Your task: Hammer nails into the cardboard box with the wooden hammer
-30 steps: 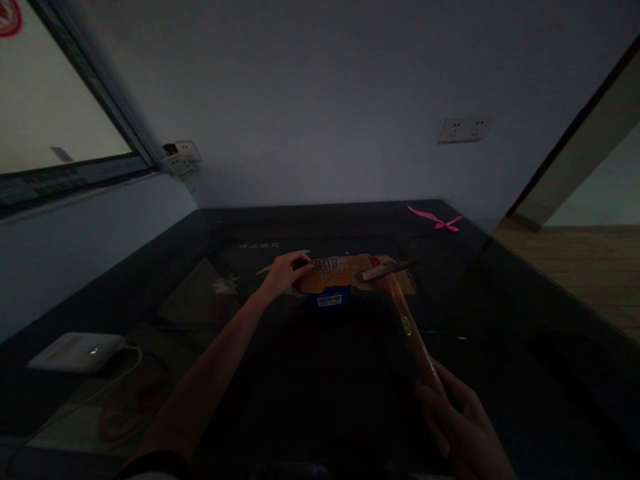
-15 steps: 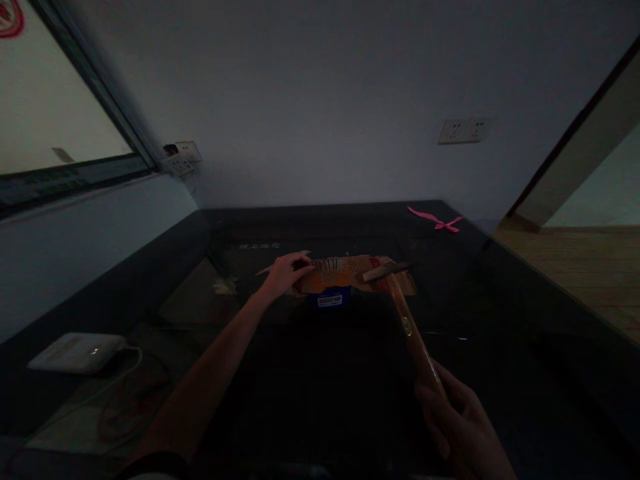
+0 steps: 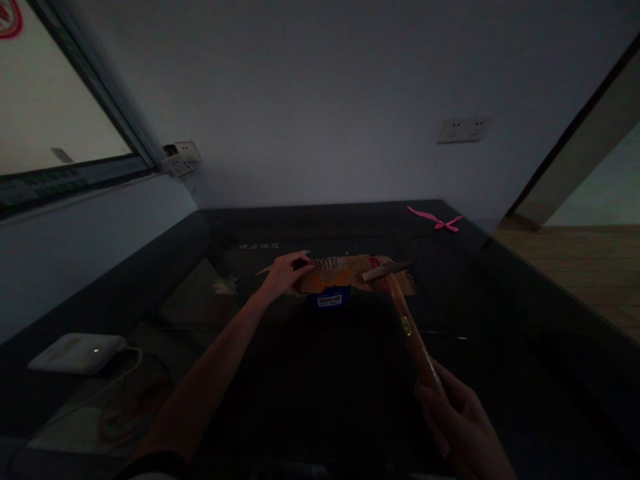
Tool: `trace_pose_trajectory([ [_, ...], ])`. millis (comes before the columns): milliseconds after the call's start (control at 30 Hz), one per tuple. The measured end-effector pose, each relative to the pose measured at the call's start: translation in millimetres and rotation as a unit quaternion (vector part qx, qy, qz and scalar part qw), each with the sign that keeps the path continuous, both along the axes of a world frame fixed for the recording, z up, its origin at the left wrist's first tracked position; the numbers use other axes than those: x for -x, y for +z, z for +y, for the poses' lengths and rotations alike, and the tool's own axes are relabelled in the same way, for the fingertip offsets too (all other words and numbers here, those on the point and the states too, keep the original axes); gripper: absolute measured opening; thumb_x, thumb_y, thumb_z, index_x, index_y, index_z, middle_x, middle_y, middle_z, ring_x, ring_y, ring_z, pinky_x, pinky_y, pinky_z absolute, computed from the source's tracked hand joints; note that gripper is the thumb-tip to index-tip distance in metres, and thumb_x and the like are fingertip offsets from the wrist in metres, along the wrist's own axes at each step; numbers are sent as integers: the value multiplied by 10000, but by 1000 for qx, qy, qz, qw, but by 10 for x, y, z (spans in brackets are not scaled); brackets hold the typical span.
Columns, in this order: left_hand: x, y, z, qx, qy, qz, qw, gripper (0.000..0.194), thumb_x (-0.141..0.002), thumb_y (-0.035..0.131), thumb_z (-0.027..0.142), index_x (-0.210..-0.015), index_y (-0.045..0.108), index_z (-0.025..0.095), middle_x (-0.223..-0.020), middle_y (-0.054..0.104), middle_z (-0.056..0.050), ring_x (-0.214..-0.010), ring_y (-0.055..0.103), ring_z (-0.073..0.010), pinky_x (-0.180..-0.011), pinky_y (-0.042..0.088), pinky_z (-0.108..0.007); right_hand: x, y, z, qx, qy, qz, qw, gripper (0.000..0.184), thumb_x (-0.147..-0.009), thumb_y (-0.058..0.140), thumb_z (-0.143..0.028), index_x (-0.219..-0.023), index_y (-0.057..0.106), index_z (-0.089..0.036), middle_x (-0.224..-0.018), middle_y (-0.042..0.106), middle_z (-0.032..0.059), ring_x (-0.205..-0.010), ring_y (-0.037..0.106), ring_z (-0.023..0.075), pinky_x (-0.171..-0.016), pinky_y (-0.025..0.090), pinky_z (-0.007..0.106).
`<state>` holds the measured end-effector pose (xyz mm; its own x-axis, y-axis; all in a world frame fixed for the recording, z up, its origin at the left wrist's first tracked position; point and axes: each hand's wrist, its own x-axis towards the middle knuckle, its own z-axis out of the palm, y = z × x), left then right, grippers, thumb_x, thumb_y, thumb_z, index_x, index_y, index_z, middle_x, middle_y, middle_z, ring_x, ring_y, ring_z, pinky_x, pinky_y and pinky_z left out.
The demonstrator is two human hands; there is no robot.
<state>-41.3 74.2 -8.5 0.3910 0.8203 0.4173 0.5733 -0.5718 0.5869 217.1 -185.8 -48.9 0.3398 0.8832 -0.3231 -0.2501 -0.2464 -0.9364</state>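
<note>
My right hand [image 3: 457, 410] is wrapped round the wooden handle of a hammer [image 3: 413, 340]. The dark hammer head lies over the right part of a patterned cardboard piece [image 3: 345, 271]; whether it touches cannot be told. A row of thin dark nails [image 3: 326, 263] stands along the cardboard's far left part. At the left end of that row is my left hand [image 3: 286, 272], thumb and fingers brought together in a pinch. What lies between those fingertips is too small and dark to make out. Below the cardboard's near edge shows a blue thing with a white label [image 3: 330, 300].
The dark glossy table [image 3: 310, 220] meets the wall at its far side. A pink ribbon [image 3: 443, 225] lies at the back right. At the left is a white box-shaped device [image 3: 80, 353] with a white cable [image 3: 120, 373]. Wall sockets [image 3: 463, 130] sit above the table.
</note>
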Motion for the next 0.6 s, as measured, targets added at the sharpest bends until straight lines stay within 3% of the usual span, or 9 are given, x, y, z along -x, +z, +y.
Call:
trace_pose_trajectory([
  [167,11,-24,21,-1,-7,-6,1000,99,-789,626,258,-822,656,170,-847,686,-35,-797,630,-178,-756,479,-298,11,7,-2,2,-39,18,999,634,-611,811,-424,-1161,612,-181,-587,591,-50,-396,447,61,-343,322,152],
  [400,21,-13,11,3,-13,4,1000,149,-780,634,296,-849,641,164,-832,667,-30,-766,616,-172,-722,478,-294,44,8,-8,9,-27,14,1000,746,-625,775,-479,-1242,538,-131,-367,431,-109,-291,318,56,-306,234,166],
  [600,62,3,17,9,-37,-46,998,187,-770,637,329,-868,624,170,-866,665,-36,-815,635,-178,-753,508,-306,59,5,-31,-17,-32,-11,999,664,-646,764,-495,-1176,580,-139,-397,471,-87,-313,330,45,-316,236,151],
])
